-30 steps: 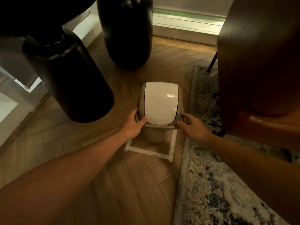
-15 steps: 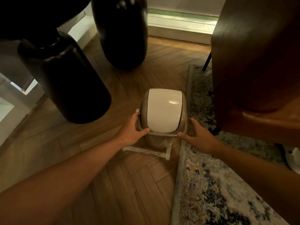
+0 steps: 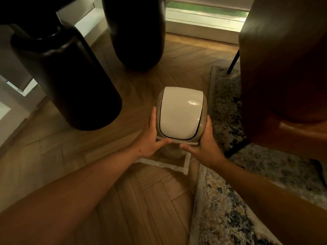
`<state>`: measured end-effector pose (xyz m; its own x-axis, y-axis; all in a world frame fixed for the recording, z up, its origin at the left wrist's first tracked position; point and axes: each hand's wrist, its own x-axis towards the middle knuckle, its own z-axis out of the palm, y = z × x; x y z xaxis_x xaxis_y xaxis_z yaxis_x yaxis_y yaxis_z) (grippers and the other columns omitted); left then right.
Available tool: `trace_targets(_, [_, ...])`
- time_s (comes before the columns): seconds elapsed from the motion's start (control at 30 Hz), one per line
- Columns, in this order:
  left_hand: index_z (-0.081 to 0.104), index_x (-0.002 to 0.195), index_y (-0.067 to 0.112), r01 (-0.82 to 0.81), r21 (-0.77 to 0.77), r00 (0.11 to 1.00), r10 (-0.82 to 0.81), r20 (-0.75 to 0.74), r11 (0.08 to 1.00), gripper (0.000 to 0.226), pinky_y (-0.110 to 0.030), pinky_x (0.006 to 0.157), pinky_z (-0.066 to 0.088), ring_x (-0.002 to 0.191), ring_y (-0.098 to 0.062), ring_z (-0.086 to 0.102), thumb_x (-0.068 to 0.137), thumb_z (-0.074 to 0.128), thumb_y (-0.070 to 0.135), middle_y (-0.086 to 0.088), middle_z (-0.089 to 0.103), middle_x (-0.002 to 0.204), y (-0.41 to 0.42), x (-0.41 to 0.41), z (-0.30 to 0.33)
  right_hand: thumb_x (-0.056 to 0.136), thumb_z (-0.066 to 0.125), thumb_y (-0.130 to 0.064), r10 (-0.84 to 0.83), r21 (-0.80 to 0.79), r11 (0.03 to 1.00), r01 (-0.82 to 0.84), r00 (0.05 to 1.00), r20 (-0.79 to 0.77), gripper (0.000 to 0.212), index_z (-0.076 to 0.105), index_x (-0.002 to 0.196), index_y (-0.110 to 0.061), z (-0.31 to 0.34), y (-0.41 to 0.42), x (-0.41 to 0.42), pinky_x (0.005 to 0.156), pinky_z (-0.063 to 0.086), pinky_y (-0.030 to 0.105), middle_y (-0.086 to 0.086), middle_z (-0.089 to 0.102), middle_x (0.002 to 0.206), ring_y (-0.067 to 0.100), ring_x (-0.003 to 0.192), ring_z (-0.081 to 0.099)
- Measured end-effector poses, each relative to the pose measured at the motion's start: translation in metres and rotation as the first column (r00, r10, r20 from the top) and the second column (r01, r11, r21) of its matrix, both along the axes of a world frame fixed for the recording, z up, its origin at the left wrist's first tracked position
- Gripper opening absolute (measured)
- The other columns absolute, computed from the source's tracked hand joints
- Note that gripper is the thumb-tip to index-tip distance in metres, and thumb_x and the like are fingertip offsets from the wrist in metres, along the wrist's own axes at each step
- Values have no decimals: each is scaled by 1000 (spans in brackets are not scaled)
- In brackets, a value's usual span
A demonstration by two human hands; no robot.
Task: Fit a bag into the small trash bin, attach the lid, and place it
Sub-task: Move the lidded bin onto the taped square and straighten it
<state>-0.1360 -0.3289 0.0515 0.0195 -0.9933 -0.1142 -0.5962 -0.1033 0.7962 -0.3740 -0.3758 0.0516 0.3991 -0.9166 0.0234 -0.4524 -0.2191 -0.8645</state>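
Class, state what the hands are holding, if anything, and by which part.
The small trash bin: left hand and right hand grip opposite sides of its lid rim.

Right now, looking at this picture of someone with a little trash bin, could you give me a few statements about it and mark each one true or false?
1. Both hands hold the trash bin by the sides of its lid. True: the left hand and the right hand each grip one side.
2. The lid lies on the floor beside the bin. False: it sits on top of the bin.
3. A white tape outline marks the wooden floor by the bin's base. True.
4. The bin stands on the patterned rug. False: it is over the wooden floor, left of the rug's edge.
5. Two dark vases stand beyond the bin. True.
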Motion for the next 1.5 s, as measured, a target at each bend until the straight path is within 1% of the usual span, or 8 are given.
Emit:
trace_targets(0.27, [-34,145,56,9,35,1000,-8,-19,999,136,-51,126,23,157,-18,15,81,84,36,2,5,173,-24,31,-3,64,88,-71,-32,-33,999,31,999,-40,151,-13,167,-27,-16,-16,28,125,34,53,2,1,176,21,164,16])
trace_targets(0.57, [-34,150,45,28,55,1000,-29,4,998,139,-49,127,19,156,-15,9,81,85,31,2,0,173,-31,40,1,68,92,-58,-37,-53,998,34,998,-57,147,-12,167,-27,-16,-18,35,126,35,46,-2,0,176,17,162,20])
trace_targets(0.8, [-28,156,37,-5,45,1000,6,-3,999,137,-31,121,17,152,-9,12,81,86,24,3,5,172,-29,38,6,69,92,-56,-41,-42,998,39,997,-64,146,-11,167,-25,-15,-18,37,126,34,45,-5,-3,176,18,162,19])
trace_targets(1.0, [-29,152,47,-11,56,1000,12,-4,998,140,-49,126,23,157,-19,13,78,87,28,2,6,172,-29,41,10,66,91,-59,-46,-18,999,46,998,-49,147,-11,167,-27,-18,-19,39,127,33,51,-3,-3,176,18,163,17])
trace_targets(1.2, [-26,155,44,-61,41,998,61,-19,997,137,-43,125,23,152,-10,13,79,87,27,3,8,172,-24,37,7,62,80,-80,0,37,999,3,997,-83,150,-16,165,-29,-17,-27,35,128,29,53,-1,-6,176,21,165,9])
trace_targets(1.3, [-26,154,47,-70,28,997,71,-31,997,138,-48,125,25,156,-14,12,78,87,28,5,7,172,-24,37,7,62,76,-84,18,52,999,-12,994,-108,151,-18,165,-27,-17,-29,33,129,26,52,-3,-10,176,21,165,3])
trace_targets(1.43, [-25,154,48,-53,29,998,53,-21,998,139,-51,125,25,157,-17,14,75,89,32,4,10,172,-25,39,11,62,80,-79,77,42,996,-73,991,-110,144,-14,164,-40,-3,-31,26,128,29,51,-10,-1,175,17,164,11])
trace_targets(1.5, [-22,155,47,-45,32,999,45,-5,999,140,-51,126,23,157,-17,13,72,90,37,4,9,172,-27,44,13,63,86,-71,93,-20,995,-97,982,-168,146,-16,163,-40,4,-35,21,131,23,50,-5,-3,176,20,165,4])
